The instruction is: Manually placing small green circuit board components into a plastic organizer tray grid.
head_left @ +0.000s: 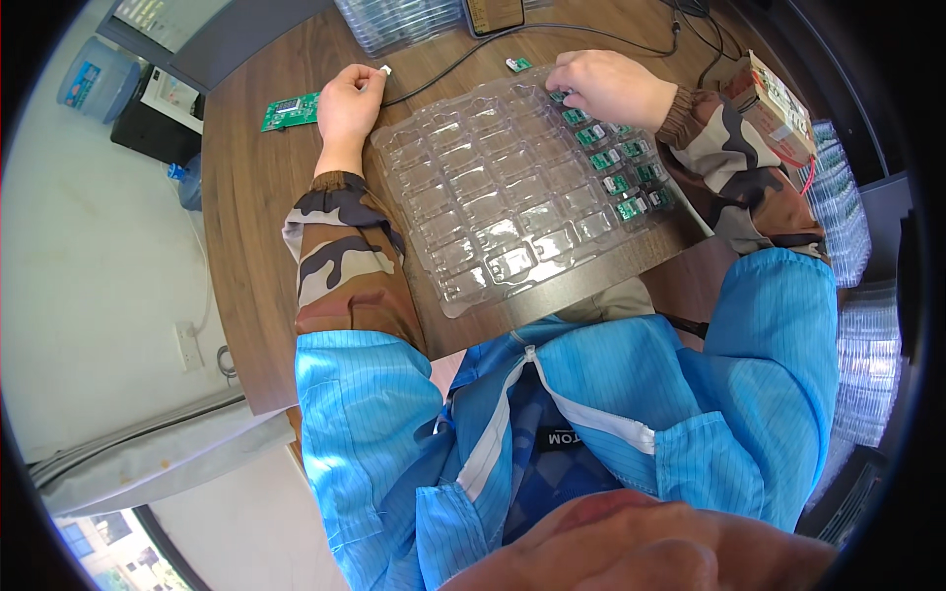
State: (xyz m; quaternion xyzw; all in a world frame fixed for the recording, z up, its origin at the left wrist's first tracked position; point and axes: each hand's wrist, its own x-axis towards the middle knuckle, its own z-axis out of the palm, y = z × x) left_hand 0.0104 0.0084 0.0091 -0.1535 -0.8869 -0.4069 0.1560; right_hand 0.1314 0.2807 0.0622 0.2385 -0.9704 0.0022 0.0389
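My left hand (352, 103) is closed near the far left of the table, a small white connector (385, 70) showing at its fingertips. Beside it lies a green circuit board (292, 111) with a small display. Over the far right corner of a clear plastic tray (473, 182), my right hand (613, 87) has its fingers pinched at a small green circuit board (559, 97), mostly hidden beneath them. Several more small green boards (605, 159) sit in the tray's right-hand pockets. One loose small board (518, 65) lies just beyond the tray's far edge.
A black cable (473, 51) runs across the far side of the table (256, 217). Stacked clear trays (394, 22) and a dark phone-like device (495, 15) are at the back. A cardboard box (774, 103) stands at right, with more stacked trays (840, 207) beyond it.
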